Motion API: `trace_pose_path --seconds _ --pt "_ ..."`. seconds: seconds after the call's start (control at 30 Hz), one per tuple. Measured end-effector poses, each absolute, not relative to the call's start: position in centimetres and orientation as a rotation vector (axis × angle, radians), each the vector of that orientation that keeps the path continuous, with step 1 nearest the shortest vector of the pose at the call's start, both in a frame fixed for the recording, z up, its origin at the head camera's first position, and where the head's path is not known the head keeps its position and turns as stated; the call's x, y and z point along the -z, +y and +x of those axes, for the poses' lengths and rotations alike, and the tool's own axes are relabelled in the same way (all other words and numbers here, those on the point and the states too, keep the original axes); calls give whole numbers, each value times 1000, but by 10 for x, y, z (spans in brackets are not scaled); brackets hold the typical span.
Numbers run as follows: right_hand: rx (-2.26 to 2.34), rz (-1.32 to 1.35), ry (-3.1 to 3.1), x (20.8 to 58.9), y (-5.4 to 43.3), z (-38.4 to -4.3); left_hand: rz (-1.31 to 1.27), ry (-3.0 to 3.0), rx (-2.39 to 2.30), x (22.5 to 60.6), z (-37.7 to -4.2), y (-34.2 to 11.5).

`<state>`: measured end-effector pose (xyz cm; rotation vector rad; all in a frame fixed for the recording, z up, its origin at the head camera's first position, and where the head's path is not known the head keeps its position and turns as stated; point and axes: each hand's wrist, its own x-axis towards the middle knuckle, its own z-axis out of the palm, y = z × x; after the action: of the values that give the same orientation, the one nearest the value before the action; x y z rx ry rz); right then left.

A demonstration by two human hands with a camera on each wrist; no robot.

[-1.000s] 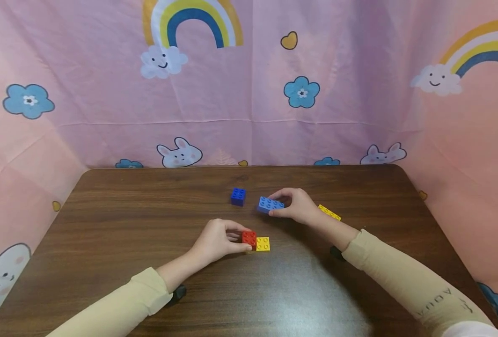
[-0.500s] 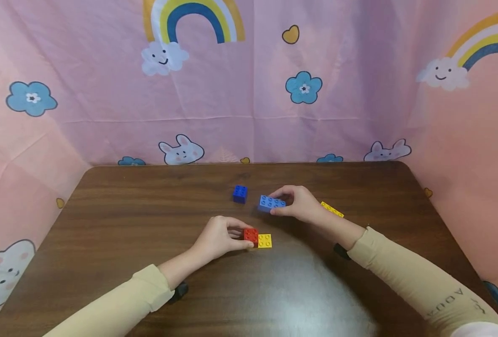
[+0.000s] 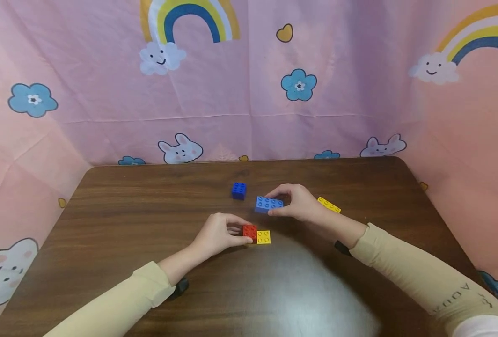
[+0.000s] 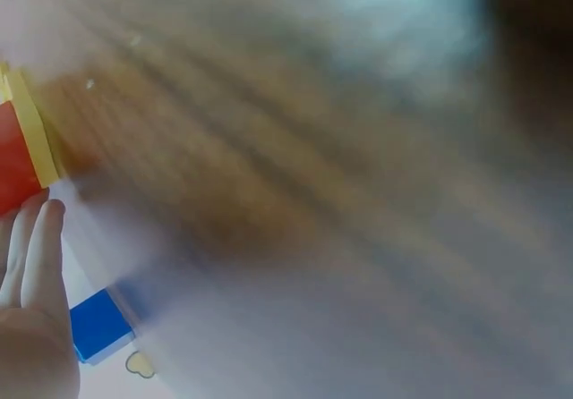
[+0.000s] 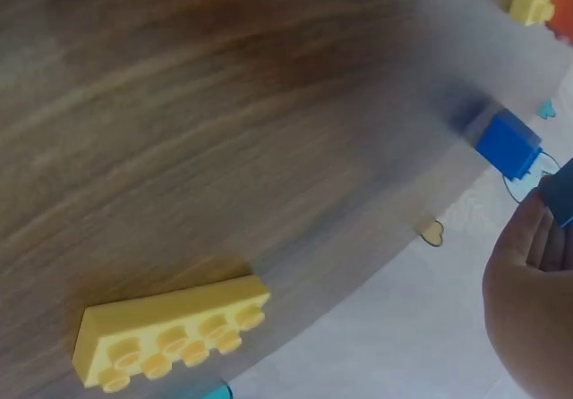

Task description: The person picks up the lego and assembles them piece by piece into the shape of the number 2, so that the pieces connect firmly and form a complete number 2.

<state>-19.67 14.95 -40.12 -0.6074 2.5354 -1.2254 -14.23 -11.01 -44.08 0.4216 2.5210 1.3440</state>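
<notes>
In the head view my left hand (image 3: 218, 233) pinches a red building brick (image 3: 250, 233) between thumb and fingers. The red brick is joined to a yellow brick (image 3: 263, 237) whose studs show on its right side. My right hand (image 3: 298, 202) grips a light blue brick (image 3: 268, 204), longer than the red one, by its right end, behind and to the right of the red and yellow pair. Only a dark corner of the held blue brick (image 5: 562, 193) shows in the right wrist view. The two held groups are apart.
A small dark blue brick (image 3: 239, 191) stands behind, left of the right hand. Another yellow brick (image 3: 329, 205) lies beyond the right wrist, partly hidden in the head view. The brown wooden table (image 3: 118, 210) meets a pink patterned cloth (image 3: 215, 93) at its back edge.
My right hand has shifted the light blue brick slightly towards the front and left. The left hand keeps its hold on the red brick. The head view has shifted a little.
</notes>
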Motion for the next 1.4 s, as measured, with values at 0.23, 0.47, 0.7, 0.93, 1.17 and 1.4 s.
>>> trace_pose_path --seconds 0.23,0.47,0.7,0.93,1.17,1.4 --pt "1214 -679 2507 396 146 -192 452 2537 -1346 440 -147 -112" --pt "1174 -784 2493 398 138 -186 413 2530 -1323 439 -147 -110" --pt "1157 -887 2492 396 130 -182 431 2503 -1356 439 -146 -109" --pt "1104 -952 2503 396 128 -180 498 2476 -1388 438 -145 -109" --pt "1067 -985 2501 397 129 -179 502 2457 -1399 440 -146 -110" --pt "1046 -1028 2505 399 127 -178 508 2467 -1394 444 -148 -111"
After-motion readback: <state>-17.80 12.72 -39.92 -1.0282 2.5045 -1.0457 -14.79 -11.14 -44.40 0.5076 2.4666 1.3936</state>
